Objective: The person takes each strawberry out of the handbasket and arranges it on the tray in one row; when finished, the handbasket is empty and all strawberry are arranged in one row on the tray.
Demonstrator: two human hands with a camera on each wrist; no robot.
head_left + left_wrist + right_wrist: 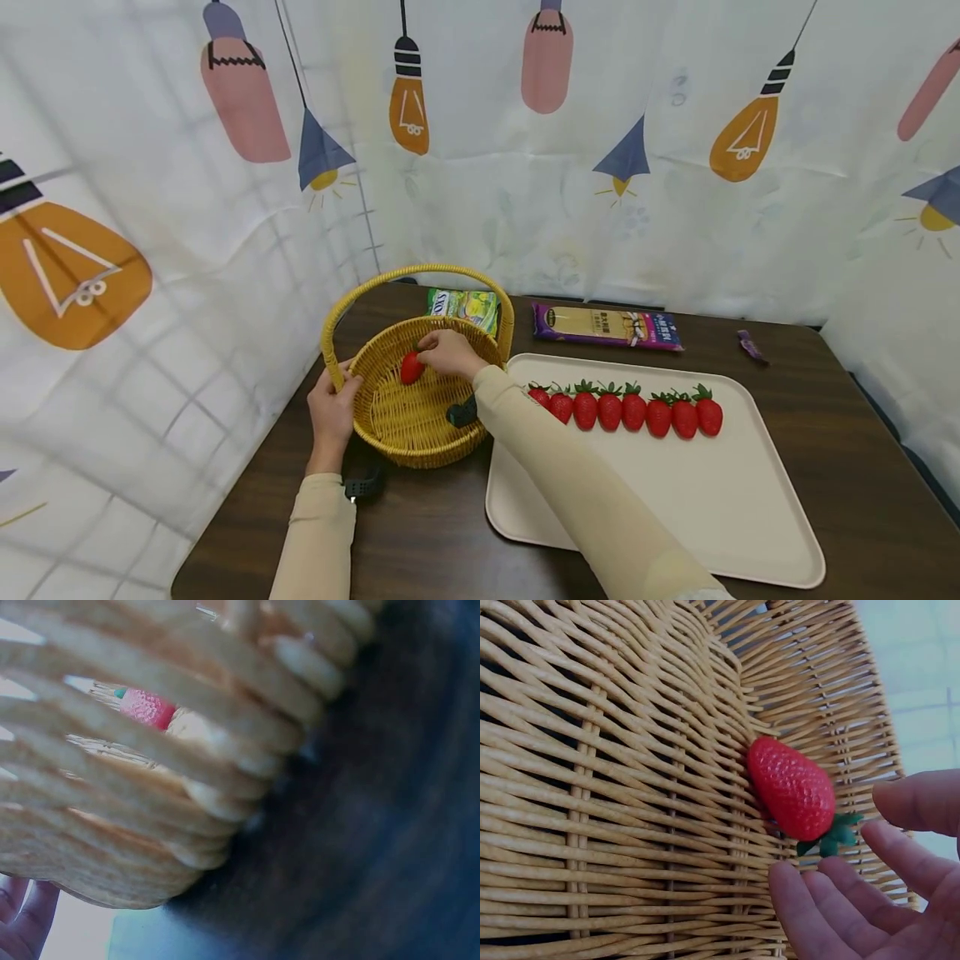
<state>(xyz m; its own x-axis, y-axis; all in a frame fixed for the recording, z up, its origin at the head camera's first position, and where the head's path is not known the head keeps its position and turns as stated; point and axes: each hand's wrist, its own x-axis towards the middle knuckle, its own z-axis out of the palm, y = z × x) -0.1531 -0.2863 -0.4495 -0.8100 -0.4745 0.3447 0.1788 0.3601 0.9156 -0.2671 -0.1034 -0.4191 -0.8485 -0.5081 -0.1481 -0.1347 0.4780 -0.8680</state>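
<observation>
A yellow wicker basket with a tall arched handle stands at the left of the table. My left hand grips its left rim near the handle's foot, thumb on the near side; in the left wrist view the fingers show at the wicker's edge. Inside the basket lies one red strawberry with green leaves, against the woven wall. Reaching in over the rim, my right hand has its fingers spread and parted right beside the leaves, with nothing pinched between thumb and fingertips.
A cream tray to the right holds a row of several strawberries, partly behind the right sleeve. Behind lie a green snack packet, a purple noodle packet and a small purple wrapper. Printed curtains border the table.
</observation>
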